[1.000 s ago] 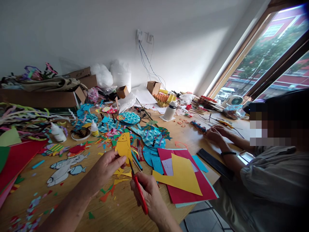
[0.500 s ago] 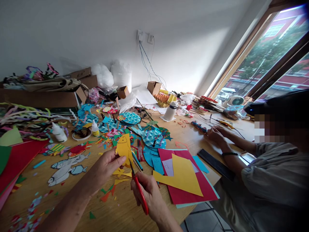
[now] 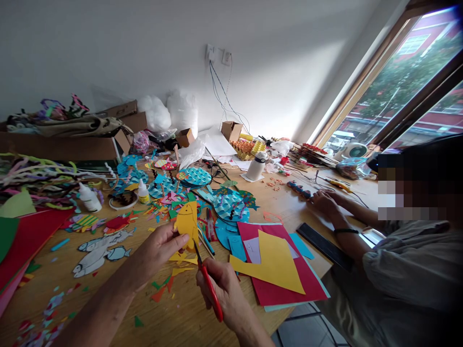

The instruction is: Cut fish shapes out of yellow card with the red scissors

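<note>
Between thumb and fingers, my left hand (image 3: 168,246) pinches a piece of yellow paper (image 3: 187,222) with a fish outline drawn on it in dark line. My right hand (image 3: 221,285) is wrapped round the red handles of a pair of scissors (image 3: 212,295). The blades point up and away, and their tips meet the lower right edge of the yellow paper. Below the paper, yellow offcuts (image 3: 183,264) lie on the wooden table (image 3: 173,318). To the right of my hands, a yellow sheet (image 3: 277,260) rests on red paper (image 3: 311,284).
White fish cutouts (image 3: 96,258), two glue bottles (image 3: 89,197) and many paper scraps lie leftward. Blue fish crafts (image 3: 231,207) are behind my hands. A white bottle (image 3: 256,166) stands farther back. At right sits another person (image 3: 408,260), hands on the table near a dark phone-like slab (image 3: 323,246).
Almost nothing differs. The yellow paper has shifted very slightly, and the scissors stay at its edge. The other person's head has moved a little to the left.
</note>
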{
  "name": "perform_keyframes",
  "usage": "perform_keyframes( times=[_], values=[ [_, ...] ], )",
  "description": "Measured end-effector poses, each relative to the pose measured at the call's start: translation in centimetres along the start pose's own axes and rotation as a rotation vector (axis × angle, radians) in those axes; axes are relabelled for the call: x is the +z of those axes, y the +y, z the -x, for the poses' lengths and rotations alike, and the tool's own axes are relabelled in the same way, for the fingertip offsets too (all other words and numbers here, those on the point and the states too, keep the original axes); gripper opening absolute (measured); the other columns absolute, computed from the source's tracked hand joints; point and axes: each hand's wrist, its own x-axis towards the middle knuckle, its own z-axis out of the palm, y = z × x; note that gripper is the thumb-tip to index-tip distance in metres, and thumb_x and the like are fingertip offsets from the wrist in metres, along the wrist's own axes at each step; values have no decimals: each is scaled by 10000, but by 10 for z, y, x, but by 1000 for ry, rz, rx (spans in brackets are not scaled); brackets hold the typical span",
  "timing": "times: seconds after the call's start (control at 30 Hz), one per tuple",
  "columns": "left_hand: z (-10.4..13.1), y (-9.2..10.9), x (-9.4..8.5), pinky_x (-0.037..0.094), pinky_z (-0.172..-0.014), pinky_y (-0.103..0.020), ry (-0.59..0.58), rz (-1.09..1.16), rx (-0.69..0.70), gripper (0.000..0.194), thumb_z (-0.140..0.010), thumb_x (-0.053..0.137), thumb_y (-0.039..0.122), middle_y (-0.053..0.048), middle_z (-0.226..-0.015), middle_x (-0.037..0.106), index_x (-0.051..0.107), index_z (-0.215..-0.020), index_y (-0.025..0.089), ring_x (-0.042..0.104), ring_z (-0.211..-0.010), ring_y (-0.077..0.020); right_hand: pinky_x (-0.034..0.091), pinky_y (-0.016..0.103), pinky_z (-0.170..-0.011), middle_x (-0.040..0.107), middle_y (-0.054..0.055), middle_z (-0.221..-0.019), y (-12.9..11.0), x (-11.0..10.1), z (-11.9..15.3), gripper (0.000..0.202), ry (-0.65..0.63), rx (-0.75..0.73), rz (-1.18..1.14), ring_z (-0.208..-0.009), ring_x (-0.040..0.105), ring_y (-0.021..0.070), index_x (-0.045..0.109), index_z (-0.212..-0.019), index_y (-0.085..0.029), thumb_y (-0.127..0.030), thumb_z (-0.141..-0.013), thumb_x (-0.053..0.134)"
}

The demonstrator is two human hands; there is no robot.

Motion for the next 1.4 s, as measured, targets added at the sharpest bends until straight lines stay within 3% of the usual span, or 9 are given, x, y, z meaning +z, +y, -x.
perform_keyframes(
  times=[0.27, 0.53, 0.77, 1.13, 1.4],
  values=[
    [1, -2, 0, 472, -715, -305, -24, 16, -6, 200, -741, 589, 319, -34, -783, 721, 666, -839, 163, 635, -758, -220, 176, 210, -407, 284, -70, -502, 3, 0, 0, 362, 2, 1, -39, -446, 244, 76, 369, -568, -199, -420, -833, 479],
    [0, 0, 1, 472, -709, -303, -42, 29, -27, 199, -730, 594, 329, -30, -747, 709, 662, -814, 163, 628, -744, -220, 193, 210, -411, 288, -68, -502, 5, -2, 1, 409, -2, -1, 25, -448, 253, 75, 379, -581, -196, -497, -843, 467],
    [0, -3, -1, 463, -636, -250, -15, 52, -7, 168, -734, 613, 324, 7, -694, 685, 662, -801, 178, 608, -662, -176, 206, 192, -384, 309, -69, -492, 4, -4, 2, 359, -19, 20, 31, -427, 276, 66, 395, -581, -190, -410, -842, 508],
    [-1, -12, 13, 406, -582, -227, 137, 157, 32, 110, -721, 615, 286, 29, -641, 629, 600, -750, 182, 553, -608, -139, 210, 162, -318, 362, -86, -406, 7, 18, 0, 489, 17, 37, -308, -313, 302, 44, 418, -595, -187, -638, -763, 506],
    [2, -7, 21, 430, -605, -237, 166, 156, 51, 131, -682, 623, 275, 12, -713, 681, 610, -766, 175, 573, -631, -155, 209, 177, -338, 385, -81, -371, 5, 21, 0, 546, 33, 63, -344, -311, 285, 50, 426, -580, -191, -719, -680, 521]
  ],
)
